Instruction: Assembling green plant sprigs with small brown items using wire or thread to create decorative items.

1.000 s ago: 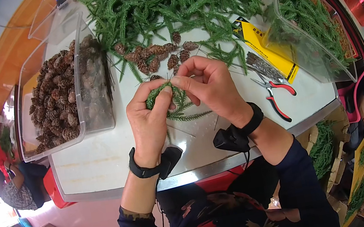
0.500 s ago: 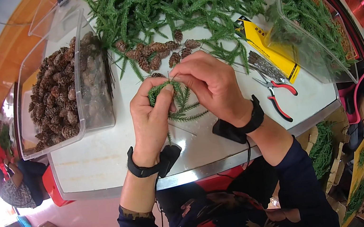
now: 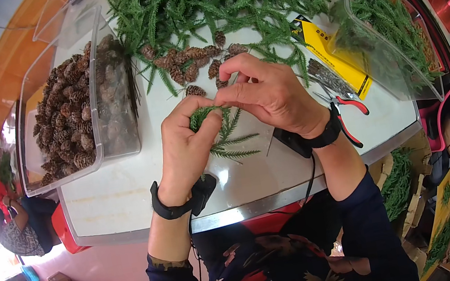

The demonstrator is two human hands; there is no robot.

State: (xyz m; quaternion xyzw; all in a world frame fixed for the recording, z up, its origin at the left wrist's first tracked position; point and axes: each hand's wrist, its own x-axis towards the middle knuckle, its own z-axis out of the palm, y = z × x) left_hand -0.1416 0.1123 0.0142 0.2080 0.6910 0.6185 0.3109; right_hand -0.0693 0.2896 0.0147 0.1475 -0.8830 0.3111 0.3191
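Note:
My left hand [image 3: 192,140] is closed with thumb and forefinger pinching a green artificial pine sprig [image 3: 230,133], whose needled twigs fan out to the right of it. My right hand [image 3: 274,96] pinches at the sprig's upper end, its thumb and forefinger touching the left fingertips; what lies between them is too small to make out. Just beyond the hands lies a small group of brown pine cones [image 3: 188,63], with one cone [image 3: 195,91] close to the left forefinger.
A clear bin of pine cones [image 3: 69,116] stands at left. Green sprigs [image 3: 207,0] heap at the back; another clear bin [image 3: 399,81] holds more at right. Red-handled pliers [image 3: 345,111] lie beside a yellow package [image 3: 336,56]. Other people [image 3: 13,226] sit at the edges.
My right hand has shifted slightly right, its fingers lifting and spreading a little. My left hand keeps its pinch on the sprig, which has turned slightly.

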